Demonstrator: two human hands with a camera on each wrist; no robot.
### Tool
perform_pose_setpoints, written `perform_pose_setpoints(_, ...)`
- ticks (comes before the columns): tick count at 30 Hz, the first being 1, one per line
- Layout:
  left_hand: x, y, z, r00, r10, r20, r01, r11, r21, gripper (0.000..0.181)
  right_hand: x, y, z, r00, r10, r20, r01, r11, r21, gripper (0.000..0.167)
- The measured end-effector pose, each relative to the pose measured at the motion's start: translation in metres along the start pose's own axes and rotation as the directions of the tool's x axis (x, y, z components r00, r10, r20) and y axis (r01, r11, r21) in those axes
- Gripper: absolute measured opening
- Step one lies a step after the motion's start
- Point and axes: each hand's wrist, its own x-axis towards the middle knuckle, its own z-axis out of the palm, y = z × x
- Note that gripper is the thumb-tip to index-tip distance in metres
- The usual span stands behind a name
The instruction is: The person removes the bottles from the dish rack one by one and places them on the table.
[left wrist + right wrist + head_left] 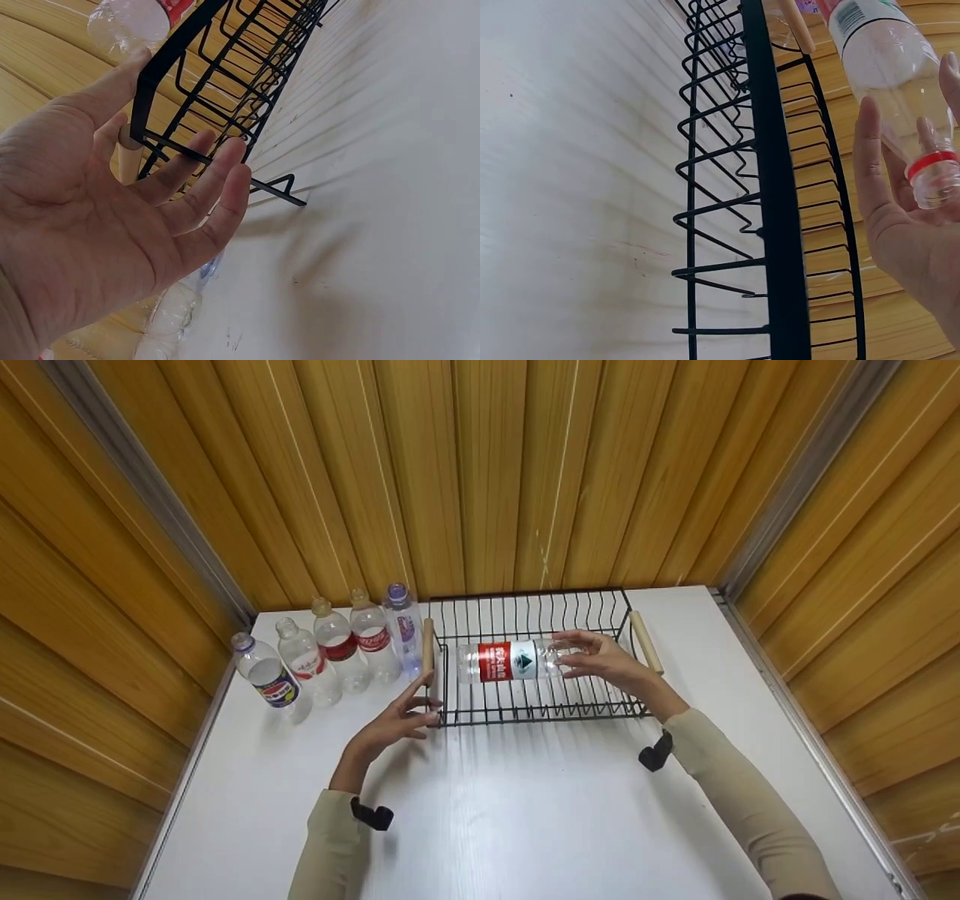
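Observation:
A clear plastic bottle (499, 661) with a red and white label lies on its side over the black wire basket (540, 715). My right hand (600, 661) holds the bottle's neck end, thumb and fingers on either side. In the right wrist view, the bottle (896, 75) shows a red ring below its uncapped mouth, and the hand (922, 240) is around that end. My left hand (397, 716) is at the basket's front left corner. Seen from the left wrist, that hand (97, 202) has a spread thumb and loosely bent fingers, touching the wire frame.
Several uncapped bottles stand left of the basket, from one with a blue label (276, 682) to a purple-tinted one (405, 630). Wooden handles (646, 641) are on both basket ends. Ribbed wood-look walls (487, 472) enclose the white table (510, 802).

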Motion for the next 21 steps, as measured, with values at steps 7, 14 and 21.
perform_pose_setpoints(7,0.0,0.008,0.001,0.999,0.013,-0.03,-0.011,0.998,0.065,0.082,-0.001,0.006,-0.001,1.0,-0.015,0.01,0.015,1.0,-0.009,0.059)
perform_pose_setpoints(14,-0.001,0.015,0.002,0.992,0.065,-0.107,-0.041,0.976,0.214,0.08,-0.003,0.009,-0.002,1.0,-0.01,0.022,0.01,1.0,-0.008,0.059)
perform_pose_setpoints(21,-0.002,0.046,0.003,0.95,0.057,-0.307,0.065,0.925,0.375,0.084,-0.005,0.003,-0.002,0.999,-0.022,0.027,0.022,1.0,-0.001,0.057)
